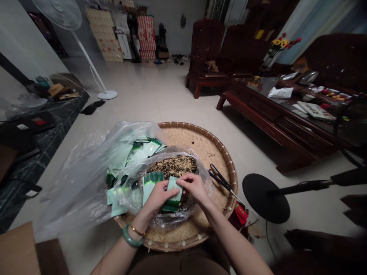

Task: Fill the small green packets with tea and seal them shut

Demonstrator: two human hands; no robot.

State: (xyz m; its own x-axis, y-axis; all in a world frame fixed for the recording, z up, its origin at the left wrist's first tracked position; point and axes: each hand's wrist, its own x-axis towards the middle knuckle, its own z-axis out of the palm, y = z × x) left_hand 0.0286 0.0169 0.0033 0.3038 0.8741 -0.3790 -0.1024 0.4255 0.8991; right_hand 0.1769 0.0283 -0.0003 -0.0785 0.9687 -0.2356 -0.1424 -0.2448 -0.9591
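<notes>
**Pinches small flat two-tone green packet point(173, 195) in both hands**

Grips its left side with the left hand point(157, 195) and its upper right with the right hand point(195, 186), fingers narrow on both. Holds it above loose black-and-tan mix point(175, 164) in a clear plastic bag point(205, 179) on a round woven bamboo tray point(229, 164).

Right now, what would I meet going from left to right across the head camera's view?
White standing fan → green bangle → left hand → right hand → black corded tool → round black stand base → pale booklet.
</notes>
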